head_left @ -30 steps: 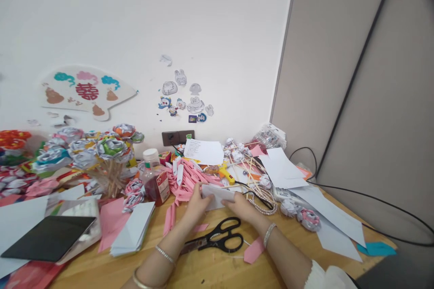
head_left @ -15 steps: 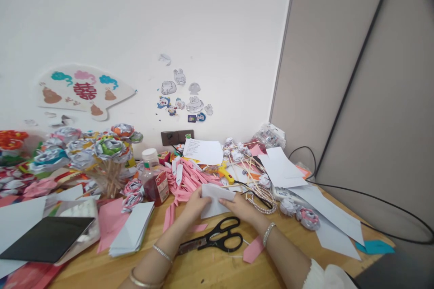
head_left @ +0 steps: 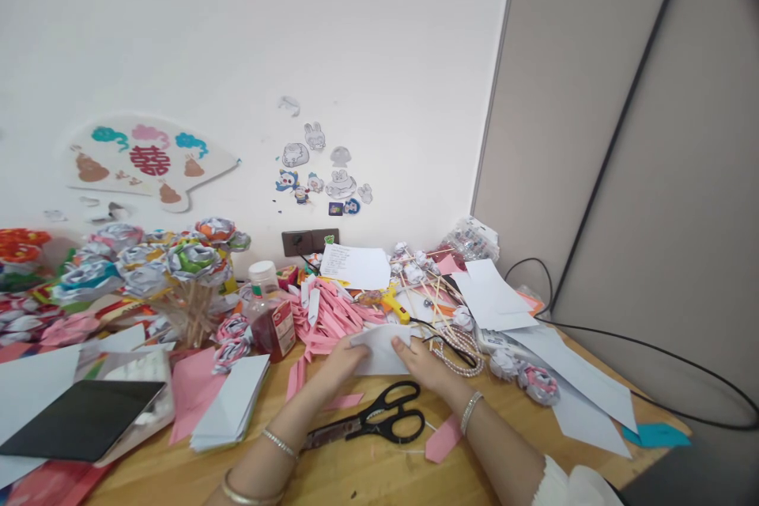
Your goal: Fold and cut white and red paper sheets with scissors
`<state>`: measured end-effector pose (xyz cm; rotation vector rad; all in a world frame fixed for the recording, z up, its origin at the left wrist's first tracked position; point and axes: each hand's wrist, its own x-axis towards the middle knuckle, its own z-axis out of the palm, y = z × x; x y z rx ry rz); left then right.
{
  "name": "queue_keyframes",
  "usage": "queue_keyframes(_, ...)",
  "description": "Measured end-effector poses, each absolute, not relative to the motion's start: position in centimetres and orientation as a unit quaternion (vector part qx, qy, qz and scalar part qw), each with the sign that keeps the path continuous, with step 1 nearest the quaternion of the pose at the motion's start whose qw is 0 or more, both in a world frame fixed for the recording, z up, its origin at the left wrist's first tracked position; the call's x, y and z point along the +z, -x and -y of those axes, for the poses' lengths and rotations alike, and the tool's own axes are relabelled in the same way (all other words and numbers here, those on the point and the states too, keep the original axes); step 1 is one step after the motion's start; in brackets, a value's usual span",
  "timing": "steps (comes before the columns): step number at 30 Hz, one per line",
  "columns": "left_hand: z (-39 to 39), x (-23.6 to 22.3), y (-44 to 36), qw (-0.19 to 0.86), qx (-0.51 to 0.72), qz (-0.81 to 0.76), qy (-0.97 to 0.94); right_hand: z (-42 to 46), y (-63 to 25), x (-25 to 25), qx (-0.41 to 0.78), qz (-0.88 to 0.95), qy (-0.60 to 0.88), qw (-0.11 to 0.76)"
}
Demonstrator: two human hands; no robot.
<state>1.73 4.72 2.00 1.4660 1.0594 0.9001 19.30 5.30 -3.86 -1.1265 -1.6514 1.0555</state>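
Observation:
A small sheet of white paper [head_left: 383, 352] is held up between both hands over the middle of the table. My left hand [head_left: 345, 360] grips its left edge, thumb in front. On the right edge my right hand [head_left: 418, 356] pinches the sheet, its thumb lying across the front and the other fingers behind, partly hidden. Just below the hands lie black-handled scissors [head_left: 379, 415], blades pointing left. A pink paper strip [head_left: 443, 439] rests under my right forearm. Behind the sheet is a pile of folded pink strips [head_left: 335, 312].
A yellow glue gun [head_left: 394, 304] lies near pearl strands [head_left: 466, 352] and wooden sticks. To the left stand a jar of red liquid [head_left: 273, 324], stacked white paper [head_left: 231, 403], a black tablet [head_left: 83, 419] and paper flowers [head_left: 195, 261]. White sheets [head_left: 581, 371] cover the right side.
The paper has shifted slightly to the right and lies more squarely between my hands. My right thumb has moved further onto its front. The scissors stay where they were.

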Motion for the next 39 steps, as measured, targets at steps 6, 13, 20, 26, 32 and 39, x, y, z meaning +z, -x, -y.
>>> queue_keyframes(6,-3.7,3.6,-0.5,0.579,0.317,-0.402,-0.634,-4.9,-18.9,-2.6,0.491,0.580,0.423,0.494)
queue_keyframes(13,-4.6,2.0,0.0,0.632,0.329,-0.340,-0.614,-4.0,-18.3,-1.1,0.581,0.558,0.320,0.499)
queue_keyframes(20,-4.5,2.5,0.3,0.723,0.305,-0.271,-0.557,-3.8,-18.7,-0.4,0.605,0.536,0.280,0.518)
queue_keyframes(26,-3.6,4.2,1.6,0.797,0.187,-0.194,-0.541,-3.7,-19.2,-0.3,0.566,0.562,0.316,0.513)
queue_keyframes(32,-2.8,4.2,0.5,0.782,0.118,-0.257,-0.555,-3.5,-19.4,-0.1,0.545,0.615,0.321,0.470)
queue_keyframes(39,-2.9,3.6,-0.7,0.708,0.136,-0.338,-0.605,-3.6,-19.5,0.1,0.518,0.636,0.332,0.466)
